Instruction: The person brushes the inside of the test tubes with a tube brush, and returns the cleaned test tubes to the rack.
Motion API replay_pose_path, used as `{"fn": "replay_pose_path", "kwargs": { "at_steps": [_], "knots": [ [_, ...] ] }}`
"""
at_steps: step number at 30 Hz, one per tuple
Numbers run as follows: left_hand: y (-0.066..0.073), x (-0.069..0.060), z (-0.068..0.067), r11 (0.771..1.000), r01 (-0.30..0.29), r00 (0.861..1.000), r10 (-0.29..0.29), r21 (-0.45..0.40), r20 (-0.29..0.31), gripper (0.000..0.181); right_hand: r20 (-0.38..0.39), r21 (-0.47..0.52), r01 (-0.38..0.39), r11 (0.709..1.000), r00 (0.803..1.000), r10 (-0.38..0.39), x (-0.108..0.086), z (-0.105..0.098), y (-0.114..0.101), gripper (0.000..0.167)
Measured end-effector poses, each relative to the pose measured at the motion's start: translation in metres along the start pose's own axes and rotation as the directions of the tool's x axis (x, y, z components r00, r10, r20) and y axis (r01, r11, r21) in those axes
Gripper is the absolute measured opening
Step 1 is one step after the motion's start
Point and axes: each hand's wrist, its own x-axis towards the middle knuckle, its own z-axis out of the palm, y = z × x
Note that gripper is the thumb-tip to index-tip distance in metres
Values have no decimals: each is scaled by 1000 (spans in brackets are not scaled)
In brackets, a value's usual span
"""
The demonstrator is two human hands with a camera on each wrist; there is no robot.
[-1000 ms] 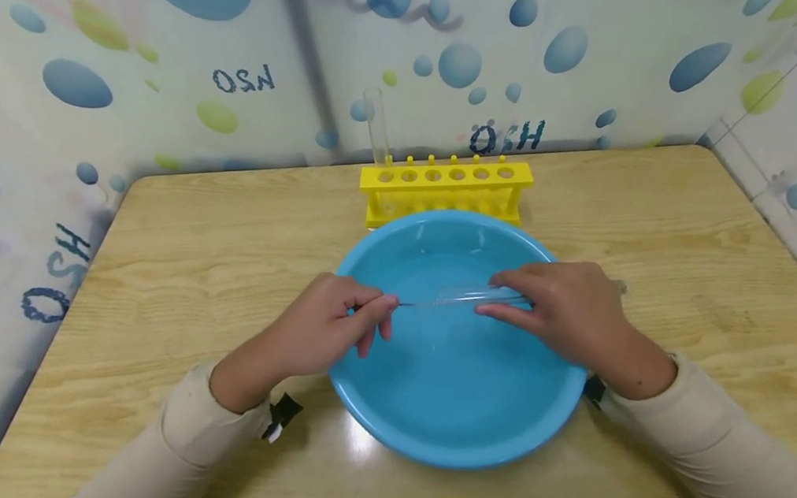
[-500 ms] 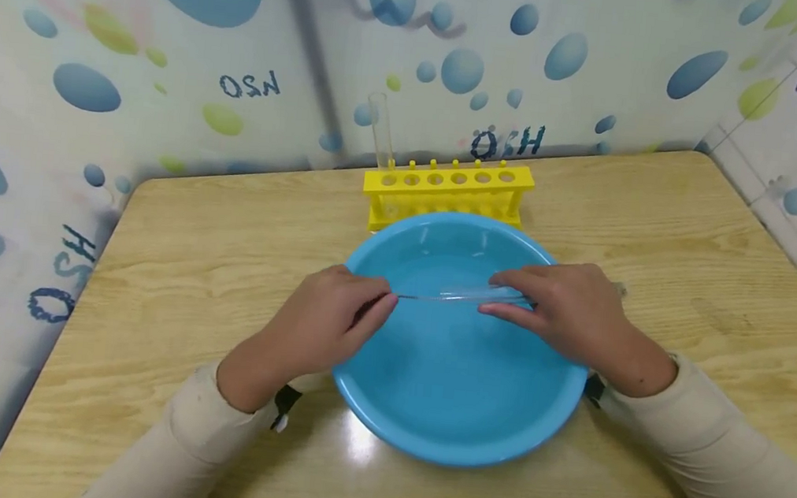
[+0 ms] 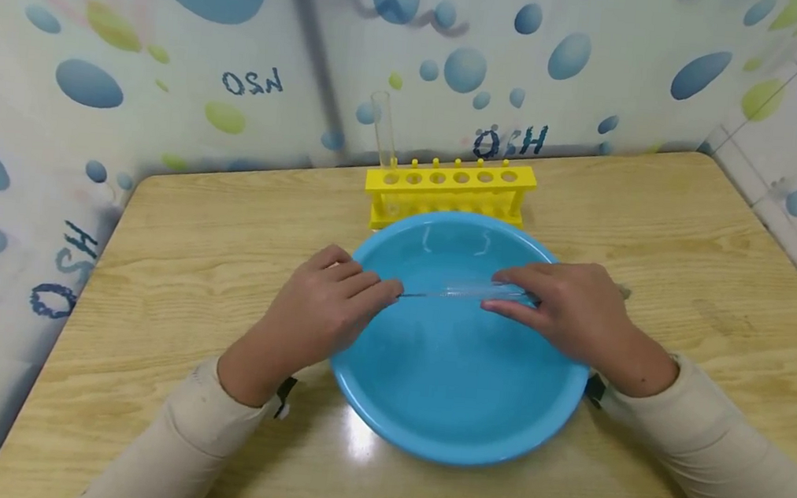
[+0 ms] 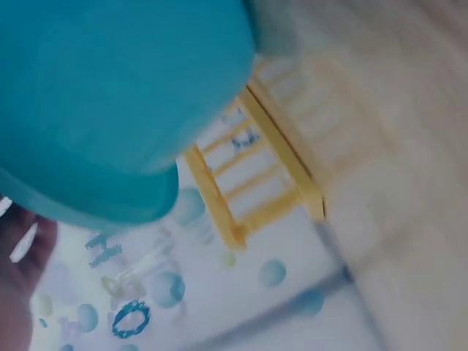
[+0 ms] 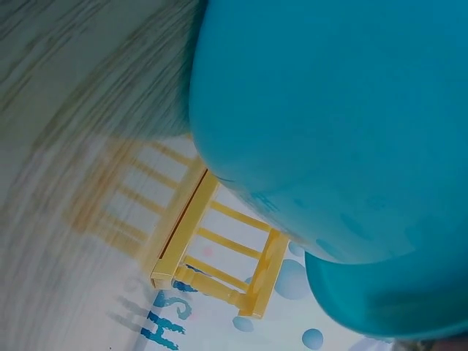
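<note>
Seemingly scrubbing clear glass tube (image 3: pixel 482 290) gripped in right hand (image 3: pixel 571 305) with thin wire brush (image 3: pixel 426 295) pinched in left hand (image 3: pixel 318 305), over round blue plastic basin (image 3: pixel 456 404), short of back edge of wooden bench (image 3: pixel 213 256), needing straight, unforced strokes next.

one basin (image 3: pixel 457 389), one rack (image 3: pixel 449 185) (six holes (image 3: pixel 462 177)), two clear tubes (image 3: pixel 469 288) (image 3: pixel 383 130), one thin brush (image 3: pixel 423 294)

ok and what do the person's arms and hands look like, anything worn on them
The left sleeve and right sleeve are long and light beige. The left hand and right hand wear no gloves. A small black piece shows by the left cuff and right cuff; what it is stays unclear.
</note>
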Motion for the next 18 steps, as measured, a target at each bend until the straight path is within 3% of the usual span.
{"fn": "replay_pose_path", "kwargs": {
  "at_steps": [2, 3, 5, 7, 9, 11, 12, 13, 14, 15, 16, 18],
  "knots": [
    [2, 0, 0, 983, 83, 996, -75, -166, 49, 11, -2, 2, 5, 1000, 1000, -5, -1, 0, 0, 35],
    [3, 1, -1, 958, 136, 989, -118, -253, 87, 6, -6, 0, 8, 1000, 1000, -8, -1, 0, 0, 36],
    [6, 3, -3, 875, 261, 962, -201, -407, 184, 10, -16, -5, 17, 1000, 1000, -17, -2, 0, 0, 37],
    [10, 5, -7, 748, 397, 914, -271, -531, 302, 21, -31, -16, 33, 999, 999, -33, -2, 0, 0, 38],
    [14, 7, -12, 604, 524, 850, -323, -600, 417, 29, -65, -36, 63, 997, 996, -65, -4, 1, 0, 43],
    [16, 8, -15, 459, 613, 790, -352, -643, 502, 34, -110, -66, 104, 992, 988, -111, -5, 2, 0, 52],
    [18, 8, -16, 402, 642, 766, -361, -653, 531, 35, -132, -83, 123, 989, 982, -133, -6, 2, 0, 58],
    [19, 9, -18, 382, 655, 755, -369, -652, 542, 36, -151, -96, 139, 986, 977, -153, -6, 2, 0, 64],
    [20, 9, -18, 411, 647, 762, -374, -642, 529, 35, -167, -105, 153, 983, 971, -169, -7, 2, 0, 70],
    [20, 9, -18, 463, 625, 781, -375, -629, 500, 33, -169, -100, 159, 982, 970, -174, -7, 2, 0, 70],
    [21, 9, -18, 534, 585, 811, -369, -611, 454, 29, -160, -87, 161, 983, 972, -174, -6, 2, 0, 64],
    [20, 8, -14, 718, 465, 883, -336, -518, 327, 18, -123, -39, 150, 988, 980, -154, -6, 1, 1, 50]
  ]
}}
